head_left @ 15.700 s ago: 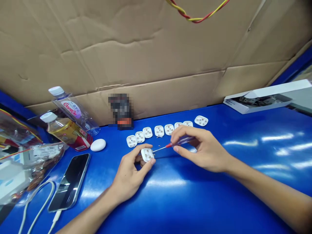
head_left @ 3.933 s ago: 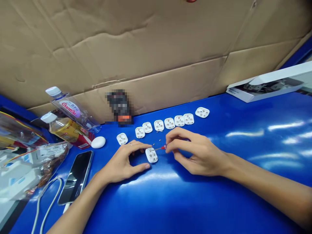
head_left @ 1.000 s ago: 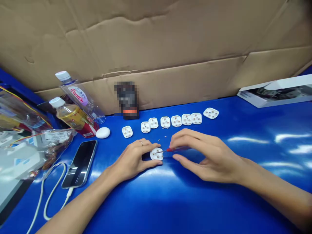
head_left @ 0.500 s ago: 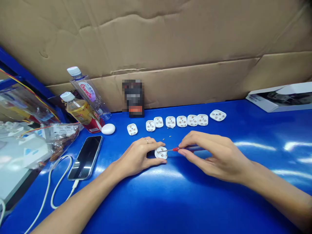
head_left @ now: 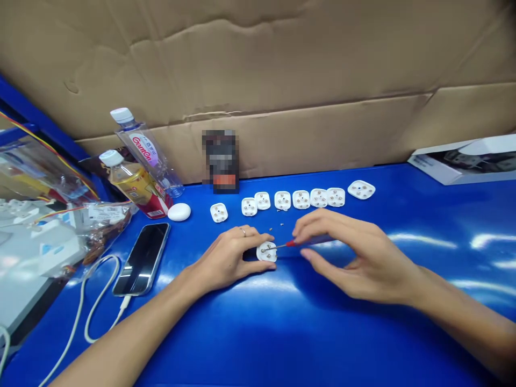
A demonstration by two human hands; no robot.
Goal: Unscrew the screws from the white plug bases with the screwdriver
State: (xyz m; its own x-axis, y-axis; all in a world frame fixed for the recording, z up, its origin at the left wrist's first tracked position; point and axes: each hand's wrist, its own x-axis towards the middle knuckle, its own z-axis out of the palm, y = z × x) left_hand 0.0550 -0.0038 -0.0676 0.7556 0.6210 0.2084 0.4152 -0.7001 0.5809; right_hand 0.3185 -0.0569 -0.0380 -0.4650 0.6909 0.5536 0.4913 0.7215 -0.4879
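Observation:
My left hand [head_left: 226,257] rests on the blue table with thumb and fingers closed round the edges of a small white plug housing [head_left: 262,257], whose open side faces up and shows metal terminals. A screwdriver [head_left: 291,244] with a red collar and clear handle lies almost level in my right hand [head_left: 355,260]. Its thin tip touches a terminal inside the housing. The right thumb stands a little off the handle, while the bent forefinger stays against it. Part of the handle is hidden behind the fingers. A few tiny screws [head_left: 281,224] lie just beyond the housing.
Behind my hands several similar white housings [head_left: 301,199] lie in a row. At the left are a phone [head_left: 142,260] on a white cable, a white egg-shaped object [head_left: 179,212] and two bottles [head_left: 137,185]. A white box [head_left: 467,161] stands back right, against cardboard [head_left: 306,140].
My right thumb has come away from the screwdriver handle, and the fingers have shifted slightly up along it. My left hand and the housing stay almost where they were.

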